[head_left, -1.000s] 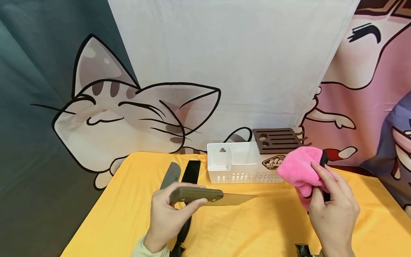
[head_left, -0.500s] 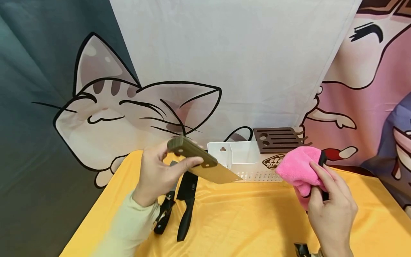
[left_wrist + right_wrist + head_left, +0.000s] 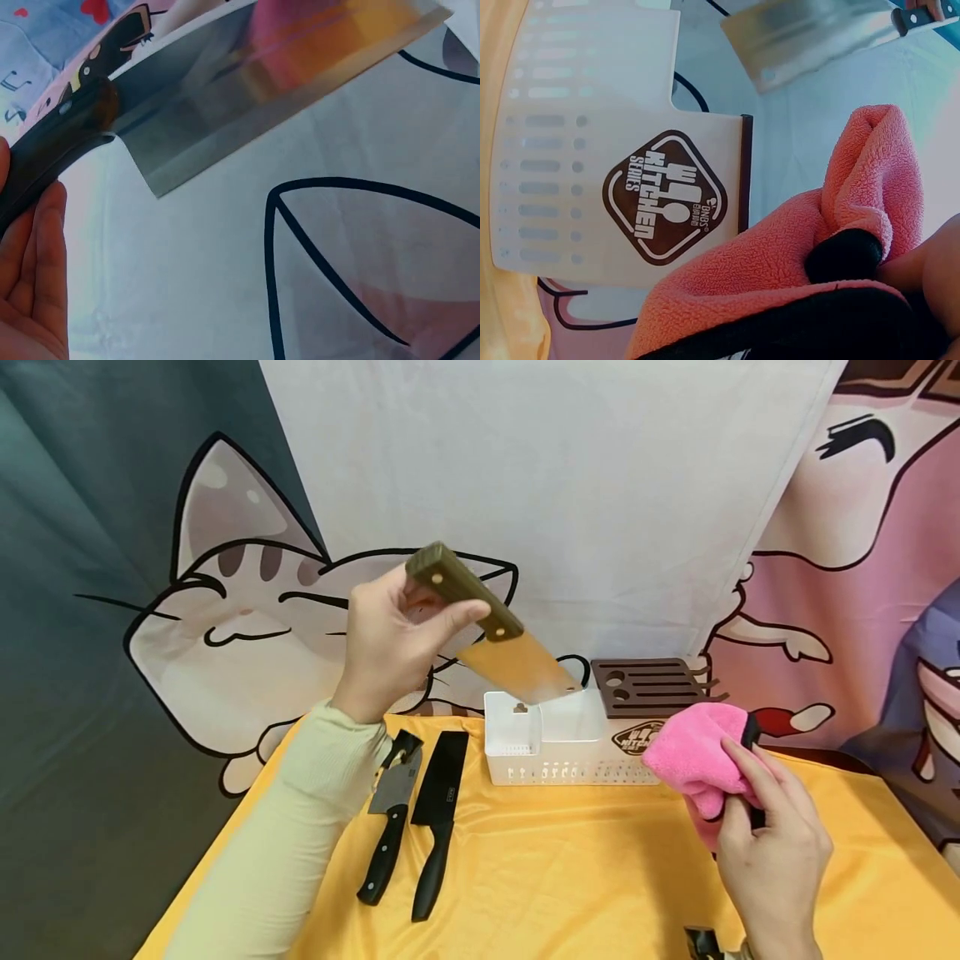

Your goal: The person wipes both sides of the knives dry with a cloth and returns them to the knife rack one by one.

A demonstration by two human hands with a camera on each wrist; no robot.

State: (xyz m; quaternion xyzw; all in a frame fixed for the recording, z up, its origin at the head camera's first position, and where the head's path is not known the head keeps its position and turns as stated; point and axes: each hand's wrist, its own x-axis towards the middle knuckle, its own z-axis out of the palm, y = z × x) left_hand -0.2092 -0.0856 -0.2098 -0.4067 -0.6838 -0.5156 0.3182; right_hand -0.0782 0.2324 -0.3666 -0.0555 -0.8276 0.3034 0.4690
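My left hand [image 3: 386, 643] grips a cleaver [image 3: 525, 667] by its olive-brown riveted handle, held up in the air. Its broad blade slants down to the right, above and in front of the white holder; in the left wrist view the blade [image 3: 217, 105] mirrors pink and orange. On the right, my right hand [image 3: 780, 852] pinches a bunched pink cloth [image 3: 701, 750] with black trim. Cloth and cleaver are apart. The fuzzy cloth [image 3: 757, 259] fills the lower part of the right wrist view and hides most of the fingers.
A white plastic kitchen holder [image 3: 573, 773] with a brown slotted top [image 3: 652, 689] stands at the table's back edge. Two knives lie on the yellow tablecloth [image 3: 555, 877]: a grey-bladed one [image 3: 384, 853] and an all-black one [image 3: 441, 785]. A cartoon-printed curtain [image 3: 562, 485] hangs behind.
My left hand has risen with the cleaver, whose blade now tilts down to the right. Both knives on the table have come into fuller view. The right hand and cloth have barely moved.
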